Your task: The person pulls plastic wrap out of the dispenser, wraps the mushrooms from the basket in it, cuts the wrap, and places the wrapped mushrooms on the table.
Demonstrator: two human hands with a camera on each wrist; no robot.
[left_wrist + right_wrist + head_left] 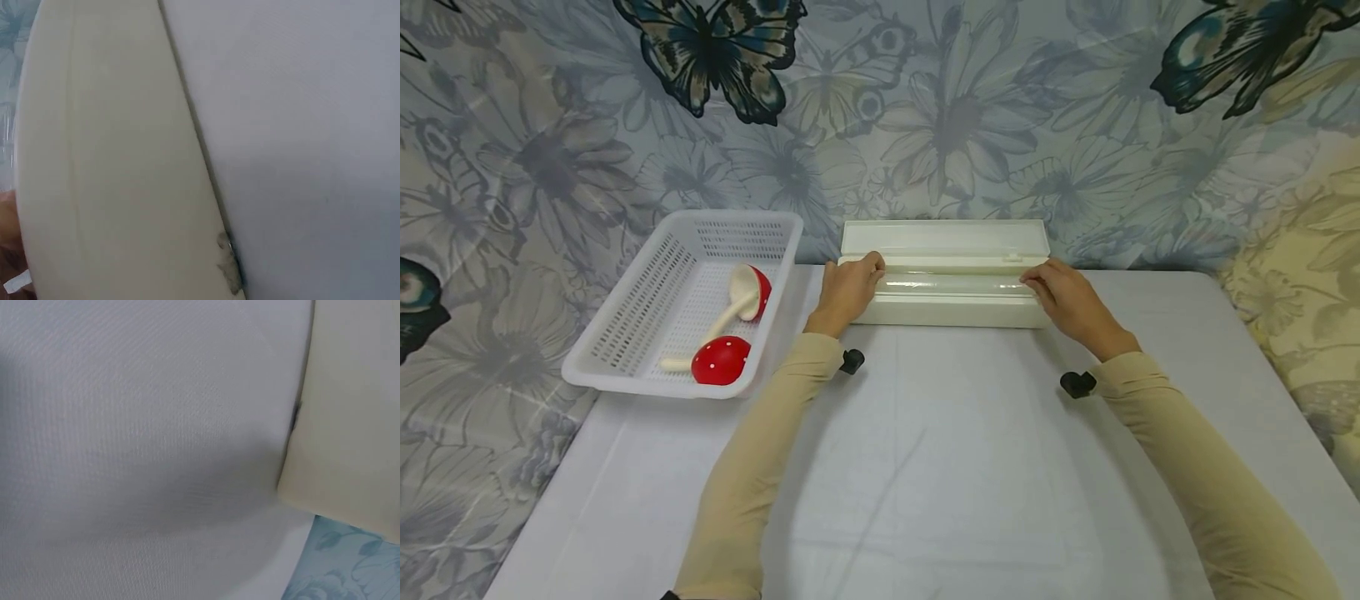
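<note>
A long white cling film dispenser (951, 312) stands at the back of the table with its lid (943, 239) raised. Inside it lies a roll of clear cling film (951, 284). At the left end, my left hand (847, 293) has its fingers curled over the opening and pinches the film there. My right hand (1070, 302) pinches the film at the right end between thumb and fingers. The left wrist view has the dispenser's front wall (125, 150) close up, with a bit of the hand at the left edge. In the right wrist view, one dispenser corner (350, 437) shows, but no fingers.
Left of the dispenser is a white perforated plastic basket (617, 325). It holds a red ladle with white dots (721, 361) and a second red-and-cream ladle (745, 293). White cloth covers the table (940, 467); a patterned curtain (962, 125) hangs right behind.
</note>
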